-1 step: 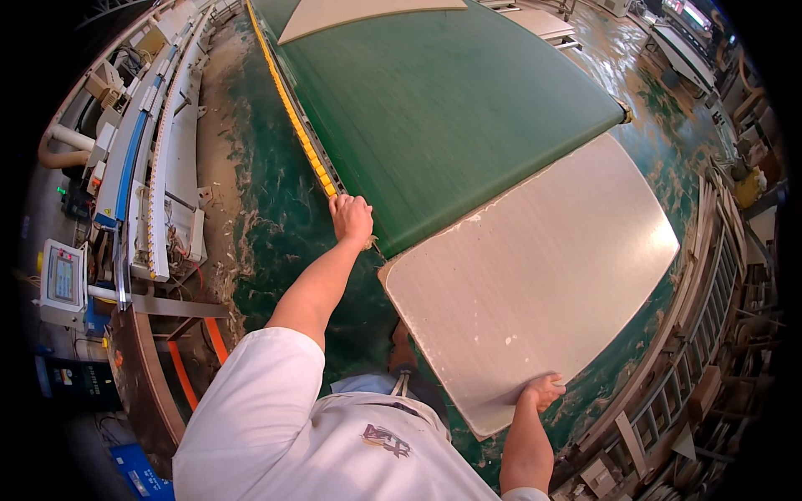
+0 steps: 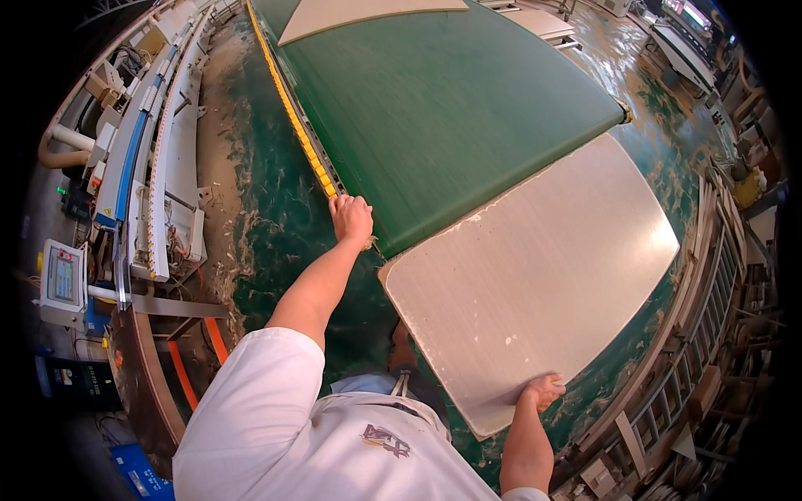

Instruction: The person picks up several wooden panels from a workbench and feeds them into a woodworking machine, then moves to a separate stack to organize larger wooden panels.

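A wide green conveyor belt (image 2: pixel 468 108) runs away from me, with a row of yellow rollers (image 2: pixel 311 157) along its left side. Over the belt's near left corner, my left hand (image 2: pixel 352 219) curls its fingers round the conveyor's side frame, beside the last yellow roller. A pale, smooth panel (image 2: pixel 535 275) with rounded corners and a chipped rim lies against the belt's near end. Its near right edge is in the closed grip of my right hand (image 2: pixel 545 391), whose fingertips are partly hidden. What carries the panel underneath cannot be seen.
A light board (image 2: pixel 368 17) lies on the belt's far end. Along the left stands a long machine (image 2: pixel 138 159) with a screen panel (image 2: pixel 63 274) near me. Wood strips and a ladder-like frame (image 2: pixel 697 342) line the right. Dust streaks the green floor (image 2: pixel 284 159).
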A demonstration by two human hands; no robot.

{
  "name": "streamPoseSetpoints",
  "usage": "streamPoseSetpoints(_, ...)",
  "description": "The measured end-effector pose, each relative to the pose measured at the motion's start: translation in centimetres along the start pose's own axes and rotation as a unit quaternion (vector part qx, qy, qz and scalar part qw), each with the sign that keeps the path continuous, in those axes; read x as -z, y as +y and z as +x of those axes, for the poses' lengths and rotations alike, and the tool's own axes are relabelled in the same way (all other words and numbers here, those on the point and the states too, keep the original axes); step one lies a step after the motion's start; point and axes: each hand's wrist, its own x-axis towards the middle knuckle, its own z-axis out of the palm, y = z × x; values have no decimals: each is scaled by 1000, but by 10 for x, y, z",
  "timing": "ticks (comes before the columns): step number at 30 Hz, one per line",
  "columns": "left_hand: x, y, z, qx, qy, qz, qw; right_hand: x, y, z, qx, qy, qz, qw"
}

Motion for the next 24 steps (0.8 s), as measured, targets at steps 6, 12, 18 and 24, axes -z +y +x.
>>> streamPoseSetpoints(6, 0, 0, 0, -2, 6, -1, 1000, 0, 0, 1, -1, -3, -1, 1000)
streamPoseSetpoints(12, 0, -1, -1, -3, 3, -5, 1000, 2, -1, -1, -2, -6, -1, 1000)
streamPoseSetpoints(18, -1, -2, -1, -4, 7, -9, 1000, 5, -4, -3, -10, -17, 3, 1000)
streamPoseSetpoints(24, 0, 0, 0, 0, 4, -9, 1000, -1, 1, 2, -1, -8, -6, 1000)
